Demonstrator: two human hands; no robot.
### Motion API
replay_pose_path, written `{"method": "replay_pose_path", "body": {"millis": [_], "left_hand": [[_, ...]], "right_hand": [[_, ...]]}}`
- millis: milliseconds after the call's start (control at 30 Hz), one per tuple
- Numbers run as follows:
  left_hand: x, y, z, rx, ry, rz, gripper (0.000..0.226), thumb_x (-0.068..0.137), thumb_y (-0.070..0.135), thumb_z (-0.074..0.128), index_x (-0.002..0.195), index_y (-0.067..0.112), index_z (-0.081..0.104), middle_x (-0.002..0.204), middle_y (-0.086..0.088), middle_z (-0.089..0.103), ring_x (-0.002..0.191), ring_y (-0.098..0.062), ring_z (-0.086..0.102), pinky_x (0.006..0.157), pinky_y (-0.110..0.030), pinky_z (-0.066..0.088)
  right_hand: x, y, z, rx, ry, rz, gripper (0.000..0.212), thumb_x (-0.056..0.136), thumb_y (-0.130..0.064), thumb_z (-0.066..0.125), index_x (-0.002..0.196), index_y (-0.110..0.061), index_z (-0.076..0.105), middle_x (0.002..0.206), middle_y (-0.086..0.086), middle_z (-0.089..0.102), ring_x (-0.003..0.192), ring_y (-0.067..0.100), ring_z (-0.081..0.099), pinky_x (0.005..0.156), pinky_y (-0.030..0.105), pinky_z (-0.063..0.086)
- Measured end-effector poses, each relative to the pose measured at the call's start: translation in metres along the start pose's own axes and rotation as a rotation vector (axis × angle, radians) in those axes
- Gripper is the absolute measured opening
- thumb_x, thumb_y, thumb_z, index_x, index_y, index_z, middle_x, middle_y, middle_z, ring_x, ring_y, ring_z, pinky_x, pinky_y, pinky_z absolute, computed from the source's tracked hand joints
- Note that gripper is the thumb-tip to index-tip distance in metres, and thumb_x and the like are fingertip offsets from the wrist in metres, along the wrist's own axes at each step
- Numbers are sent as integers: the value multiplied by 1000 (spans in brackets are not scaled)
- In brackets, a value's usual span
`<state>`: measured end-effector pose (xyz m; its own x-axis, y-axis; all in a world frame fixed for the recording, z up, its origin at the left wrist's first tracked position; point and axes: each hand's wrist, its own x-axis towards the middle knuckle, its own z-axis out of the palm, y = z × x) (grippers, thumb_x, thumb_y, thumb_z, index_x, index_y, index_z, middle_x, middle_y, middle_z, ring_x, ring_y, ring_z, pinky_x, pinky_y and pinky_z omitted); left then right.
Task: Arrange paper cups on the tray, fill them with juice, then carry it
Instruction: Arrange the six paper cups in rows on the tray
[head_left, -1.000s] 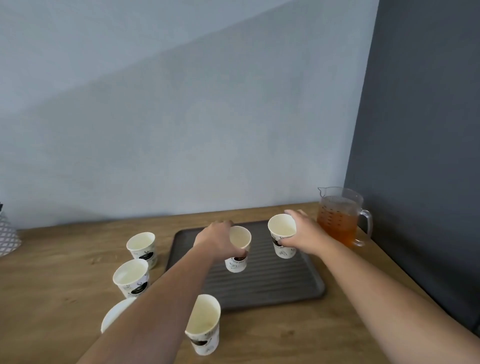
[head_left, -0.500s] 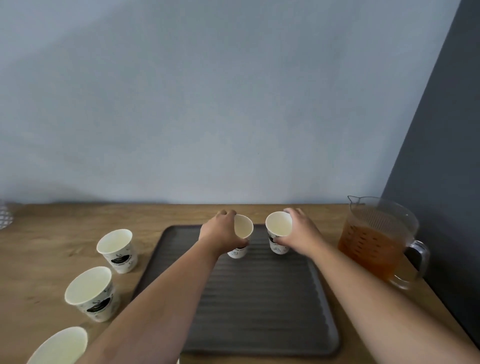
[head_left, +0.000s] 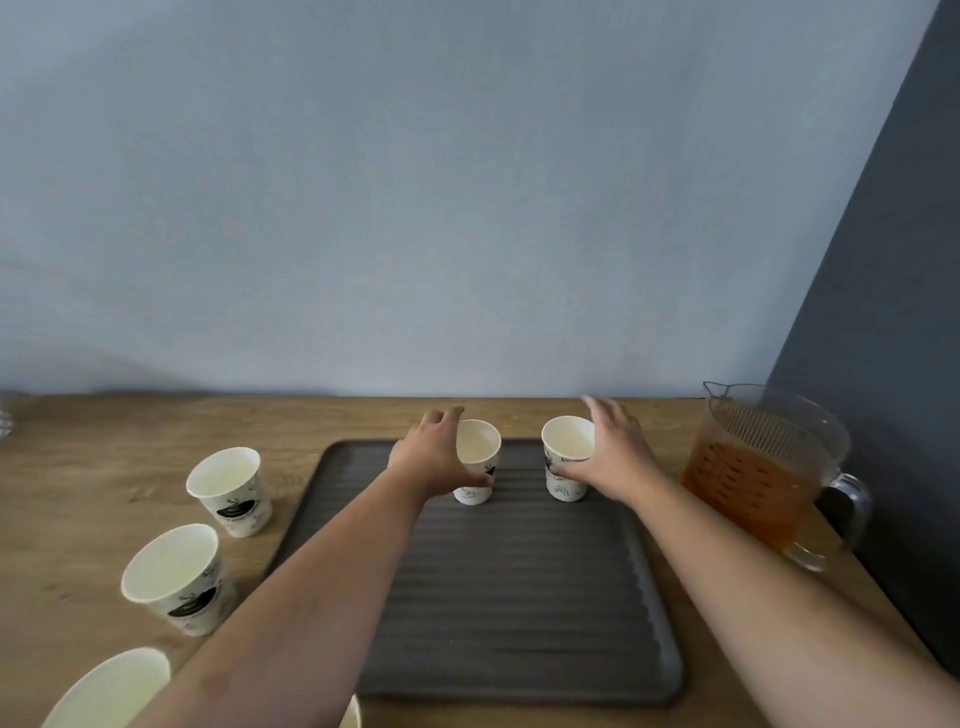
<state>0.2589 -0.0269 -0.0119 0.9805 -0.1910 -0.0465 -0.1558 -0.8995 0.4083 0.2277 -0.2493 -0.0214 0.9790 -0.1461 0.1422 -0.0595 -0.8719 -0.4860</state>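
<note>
A dark grey ribbed tray (head_left: 519, 597) lies on the wooden table. Two empty white paper cups stand upright at its far edge. My left hand (head_left: 434, 460) wraps the left cup (head_left: 480, 444), thumb across its front and fingers behind its rim. My right hand (head_left: 610, 454) is beside the right cup (head_left: 569, 441) with fingers spread and lifted off it; only the thumb touches its lower side. A clear jug (head_left: 753, 483) of orange-brown juice stands right of the tray, its handle toward the dark wall.
Three more empty paper cups stand on the table left of the tray: a far cup (head_left: 228, 483), a middle cup (head_left: 174, 574) and a near cup (head_left: 109, 691). Another cup rim (head_left: 353, 717) shows at the bottom edge. A dark wall (head_left: 883, 312) is close on the right.
Both cups have been set down at the tray's far edge. My right hand's fingers have spread and come off its cup. The view has tilted closer over the tray.
</note>
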Motion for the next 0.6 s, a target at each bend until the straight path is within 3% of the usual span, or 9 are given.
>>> {"method": "replay_pose_path", "body": {"millis": [267, 600], "left_hand": [[-65, -33, -73, 96, 100, 65, 96, 69, 55, 73, 146, 27, 24, 149, -2, 31, 136, -24, 35, 108, -44, 37], [-217, -156, -93, -63, 47, -36, 92, 63, 61, 73, 141, 30, 35, 148, 2, 35, 136, -19, 36, 109, -39, 35]], "right_hand": [[-38, -80, -17, 109, 6, -199, 88, 69, -40, 79, 142, -21, 35, 148, 2, 34, 137, 21, 31, 110, 33, 28], [-154, -177, 29, 239, -322, -345, 93, 66, -53, 78, 143, -31, 32, 149, -7, 30, 138, 10, 31, 112, 31, 28]]}}
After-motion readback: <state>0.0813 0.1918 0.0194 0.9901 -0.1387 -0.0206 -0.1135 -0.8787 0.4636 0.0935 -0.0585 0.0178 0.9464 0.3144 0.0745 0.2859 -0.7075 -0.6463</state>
